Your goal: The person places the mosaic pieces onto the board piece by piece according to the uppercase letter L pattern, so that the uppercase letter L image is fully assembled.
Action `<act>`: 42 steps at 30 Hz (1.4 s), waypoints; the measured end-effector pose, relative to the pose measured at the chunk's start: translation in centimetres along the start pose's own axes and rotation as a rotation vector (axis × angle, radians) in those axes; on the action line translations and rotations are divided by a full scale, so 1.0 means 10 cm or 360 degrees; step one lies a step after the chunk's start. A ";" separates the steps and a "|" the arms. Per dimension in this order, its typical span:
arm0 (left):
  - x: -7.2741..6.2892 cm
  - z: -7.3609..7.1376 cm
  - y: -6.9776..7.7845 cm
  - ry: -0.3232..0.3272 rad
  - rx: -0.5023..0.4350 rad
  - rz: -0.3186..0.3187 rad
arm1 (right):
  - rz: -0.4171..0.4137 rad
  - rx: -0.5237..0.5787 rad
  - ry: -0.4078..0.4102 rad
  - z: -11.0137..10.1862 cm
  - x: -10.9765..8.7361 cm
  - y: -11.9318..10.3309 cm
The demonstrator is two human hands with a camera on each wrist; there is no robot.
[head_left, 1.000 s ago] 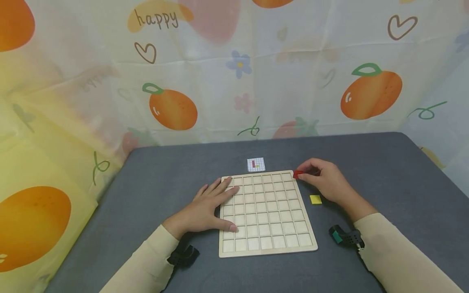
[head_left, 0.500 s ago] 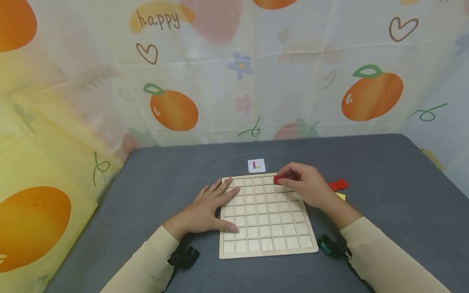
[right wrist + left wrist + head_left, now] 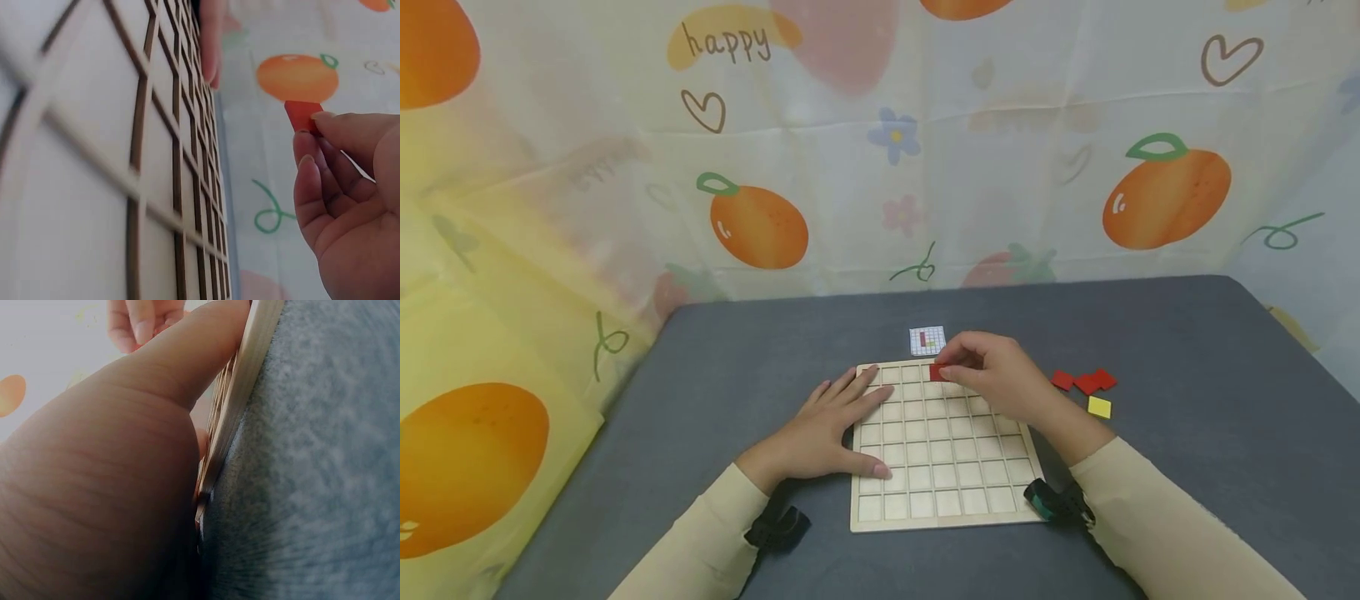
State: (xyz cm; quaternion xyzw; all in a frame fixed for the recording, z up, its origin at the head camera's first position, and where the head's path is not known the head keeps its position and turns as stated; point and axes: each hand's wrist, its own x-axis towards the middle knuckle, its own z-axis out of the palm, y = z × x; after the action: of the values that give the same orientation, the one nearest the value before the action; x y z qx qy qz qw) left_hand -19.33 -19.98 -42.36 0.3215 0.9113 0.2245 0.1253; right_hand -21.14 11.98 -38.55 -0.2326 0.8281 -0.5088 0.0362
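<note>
My right hand (image 3: 1000, 375) pinches a red square tile (image 3: 937, 372) between thumb and fingers, over the far row of the pale wooden grid board (image 3: 917, 524). In the right wrist view the red tile (image 3: 302, 116) is held up off the board, one corner pointing out past the thumb. Spread across the board's left side, my left hand (image 3: 831, 429) rests with straight fingers, the thumb on the near left cells. The left wrist view shows its thumb (image 3: 187, 356) lying over the board's edge (image 3: 253, 369).
Right of the board lie several red tiles (image 3: 1063, 381) and a yellow tile (image 3: 1099, 407) on the grey table (image 3: 760, 350). A small printed grid card (image 3: 927, 341) sits just behind the board. A patterned curtain (image 3: 842, 208) hangs along the table's far edge.
My right hand has carried the red tile leftward from the board's far right corner to above the far row, uncovering the loose tiles on the right. The left hand has stayed in place.
</note>
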 end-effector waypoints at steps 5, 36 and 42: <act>0.01 0.01 0.01 -0.0009 0.0002 0.0004 | 0.0006 0.0042 -0.0018 0.09 0.11 -0.06; 0.02 0.03 -0.03 0.0014 0.0050 0.0011 | 0.0163 -0.0367 -0.0255 0.33 0.39 0.11; 0.00 0.02 -0.02 0.0017 0.0043 0.0004 | 0.0147 -0.0401 -0.0295 0.35 0.39 0.13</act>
State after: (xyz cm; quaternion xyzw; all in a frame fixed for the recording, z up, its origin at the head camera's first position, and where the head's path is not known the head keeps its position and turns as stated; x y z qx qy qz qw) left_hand -19.38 -20.04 -42.65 0.3233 0.9145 0.2140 0.1158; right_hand -24.02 7.91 -40.65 -0.2430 0.8882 -0.3751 0.1064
